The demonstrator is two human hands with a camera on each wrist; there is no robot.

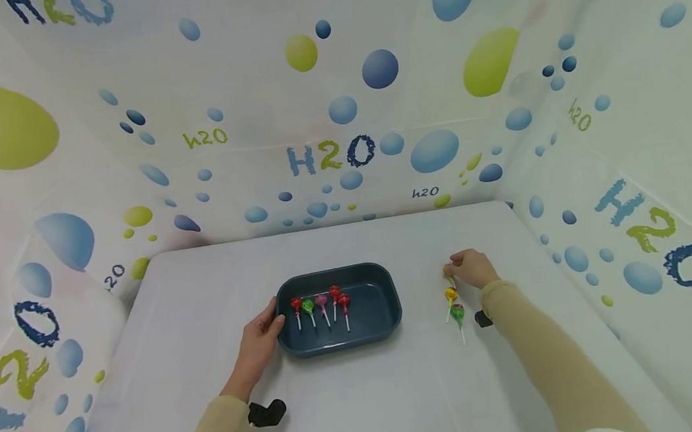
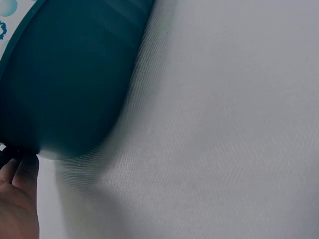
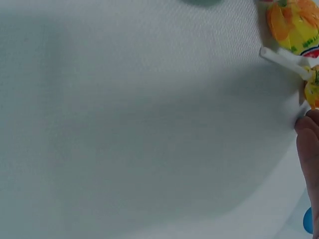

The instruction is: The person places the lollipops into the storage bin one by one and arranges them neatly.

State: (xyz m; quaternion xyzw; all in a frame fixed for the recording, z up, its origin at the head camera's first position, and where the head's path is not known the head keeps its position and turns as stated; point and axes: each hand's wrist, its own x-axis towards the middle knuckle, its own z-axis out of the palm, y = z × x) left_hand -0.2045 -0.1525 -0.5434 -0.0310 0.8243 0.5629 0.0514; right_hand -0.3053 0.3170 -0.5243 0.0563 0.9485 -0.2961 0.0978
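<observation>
A dark blue-green rectangular tray (image 1: 345, 348) sits on the table, also seen in the left wrist view (image 2: 75, 84). My left hand (image 1: 259, 337) grips its left end, thumb at the rim. Inside, several lollipops lie in a row: a red one (image 1: 296, 304), a green one (image 1: 308, 306), a pink one (image 1: 321, 301) and two more red ones. To the right of the tray, my right hand (image 1: 473, 269) pinches a yellow lollipop (image 3: 312, 89) by its wrapped head. Close below it lie another yellow lollipop (image 1: 450, 294) and a green lollipop (image 1: 457, 312), sticks toward me.
A white cloth covers the table (image 1: 393, 398). Behind and at both sides stand white walls (image 1: 249, 182) printed with blue and green drops and H2O lettering. Black wrist devices show near the left wrist (image 1: 267, 414) and right wrist (image 1: 483, 318).
</observation>
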